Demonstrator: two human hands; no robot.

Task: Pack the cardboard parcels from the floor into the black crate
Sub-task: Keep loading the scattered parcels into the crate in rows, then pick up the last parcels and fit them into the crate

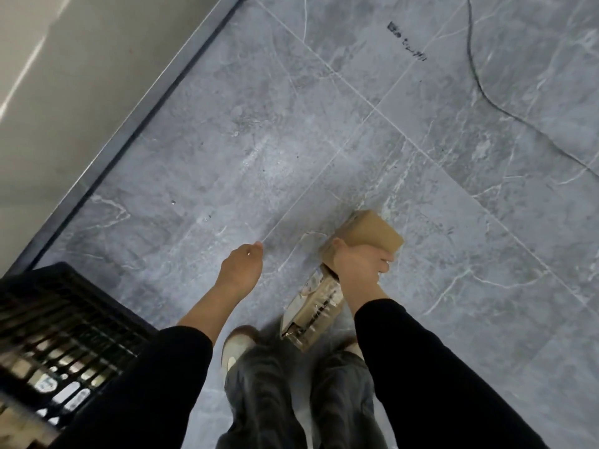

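Note:
My right hand (361, 265) grips a small plain cardboard parcel (369, 233), held just above the grey tiled floor. Right below that hand, a second, longer cardboard parcel (312, 311) with clear tape and a white label lies on the floor by my feet. My left hand (241, 265) hangs over bare floor to the left, holding nothing, its fingers curled under and hard to see. The black slatted crate (61, 322) stands at the lower left; pale parcels show through its side slats.
A wall with a dark baseboard (129, 131) runs diagonally along the left. A thin black cable (486, 92) snakes over the tiles at the upper right. My shoes (236, 348) and trouser legs fill the bottom centre.

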